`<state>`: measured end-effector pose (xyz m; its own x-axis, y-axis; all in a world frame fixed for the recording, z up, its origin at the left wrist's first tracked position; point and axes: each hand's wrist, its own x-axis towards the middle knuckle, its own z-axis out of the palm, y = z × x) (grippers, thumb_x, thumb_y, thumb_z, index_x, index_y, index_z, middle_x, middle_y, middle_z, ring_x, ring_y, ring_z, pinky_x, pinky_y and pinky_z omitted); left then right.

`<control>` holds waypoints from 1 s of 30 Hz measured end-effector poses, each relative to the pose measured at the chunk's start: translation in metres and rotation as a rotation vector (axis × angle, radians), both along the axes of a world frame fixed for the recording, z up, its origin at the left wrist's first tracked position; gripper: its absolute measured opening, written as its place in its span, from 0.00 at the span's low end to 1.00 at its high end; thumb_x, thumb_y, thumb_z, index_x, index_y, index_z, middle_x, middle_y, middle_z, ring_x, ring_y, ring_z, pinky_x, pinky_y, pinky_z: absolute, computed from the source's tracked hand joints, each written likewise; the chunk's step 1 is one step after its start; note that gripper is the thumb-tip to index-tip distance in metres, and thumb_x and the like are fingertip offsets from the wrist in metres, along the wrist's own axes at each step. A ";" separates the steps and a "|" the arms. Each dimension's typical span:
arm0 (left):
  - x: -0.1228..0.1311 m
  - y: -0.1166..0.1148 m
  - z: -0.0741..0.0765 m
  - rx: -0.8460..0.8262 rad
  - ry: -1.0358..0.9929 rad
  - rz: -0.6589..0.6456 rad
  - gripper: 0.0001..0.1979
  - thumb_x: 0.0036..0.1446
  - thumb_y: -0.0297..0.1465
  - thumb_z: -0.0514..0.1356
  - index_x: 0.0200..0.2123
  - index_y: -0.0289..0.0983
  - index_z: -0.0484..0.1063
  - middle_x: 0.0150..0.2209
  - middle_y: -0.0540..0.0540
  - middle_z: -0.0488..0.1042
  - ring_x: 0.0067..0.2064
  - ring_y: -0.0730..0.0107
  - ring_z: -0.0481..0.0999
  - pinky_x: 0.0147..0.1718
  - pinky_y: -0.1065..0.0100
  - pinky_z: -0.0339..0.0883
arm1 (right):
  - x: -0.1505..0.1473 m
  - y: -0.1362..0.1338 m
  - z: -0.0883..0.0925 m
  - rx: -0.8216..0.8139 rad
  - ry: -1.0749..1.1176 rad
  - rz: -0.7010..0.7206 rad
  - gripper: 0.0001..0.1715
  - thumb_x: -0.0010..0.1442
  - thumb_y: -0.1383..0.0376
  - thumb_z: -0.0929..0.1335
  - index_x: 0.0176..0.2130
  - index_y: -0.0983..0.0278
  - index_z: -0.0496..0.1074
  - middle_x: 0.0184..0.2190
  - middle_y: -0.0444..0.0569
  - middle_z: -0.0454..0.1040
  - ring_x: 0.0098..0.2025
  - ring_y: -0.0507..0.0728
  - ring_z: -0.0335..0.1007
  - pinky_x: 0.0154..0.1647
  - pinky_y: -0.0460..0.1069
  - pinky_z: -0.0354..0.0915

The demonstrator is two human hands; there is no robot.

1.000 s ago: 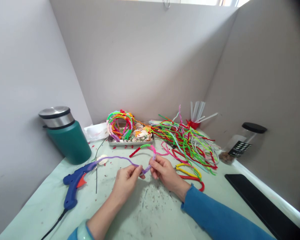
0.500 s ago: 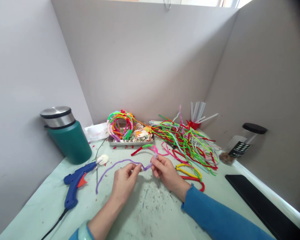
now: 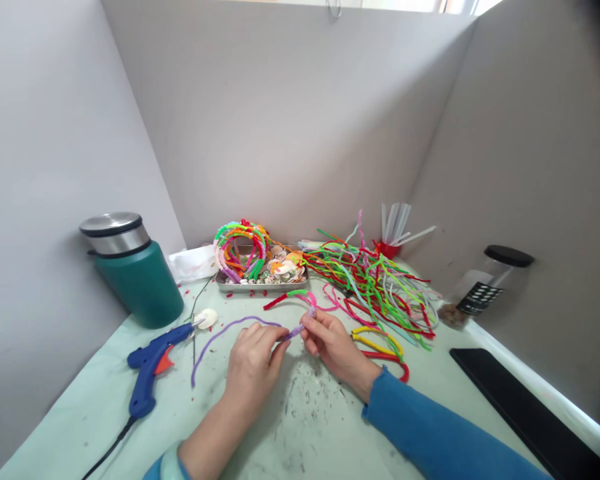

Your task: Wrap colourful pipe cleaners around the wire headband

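Note:
My left hand [image 3: 254, 360] and my right hand [image 3: 329, 341] meet over the pale green table [image 3: 300, 427]. Both pinch a purple pipe cleaner [image 3: 225, 331] whose free end curves left and down toward the table. My right hand also grips a curved headband [image 3: 295, 295] wrapped in red, green and pink pipe cleaner, where the purple one joins it. The headband arcs up and left from my right fingers.
A blue glue gun [image 3: 153, 363] lies at the left with its cord running off the front edge. A teal flask [image 3: 133, 270] stands behind it. A metal tray [image 3: 260, 277] holds shells and wrapped headbands. Loose pipe cleaners [image 3: 380, 283], a red cup [image 3: 387, 248], a jar [image 3: 480, 287] and a black pad [image 3: 525, 413] lie right.
The purple pipe cleaner's free end has swung from near the glue gun's tip down toward the table's front. My left hand has turned palm down and moved slightly closer to my right.

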<state>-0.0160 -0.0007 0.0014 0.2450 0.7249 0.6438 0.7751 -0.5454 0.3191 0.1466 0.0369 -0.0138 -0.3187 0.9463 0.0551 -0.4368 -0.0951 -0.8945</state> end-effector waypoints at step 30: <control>-0.001 0.001 -0.004 -0.013 -0.009 0.056 0.07 0.54 0.29 0.56 0.38 0.38 0.69 0.32 0.47 0.76 0.32 0.67 0.73 0.32 0.67 0.61 | 0.001 0.001 -0.001 -0.018 0.000 0.002 0.14 0.51 0.58 0.70 0.27 0.66 0.66 0.20 0.41 0.69 0.15 0.44 0.57 0.15 0.41 0.52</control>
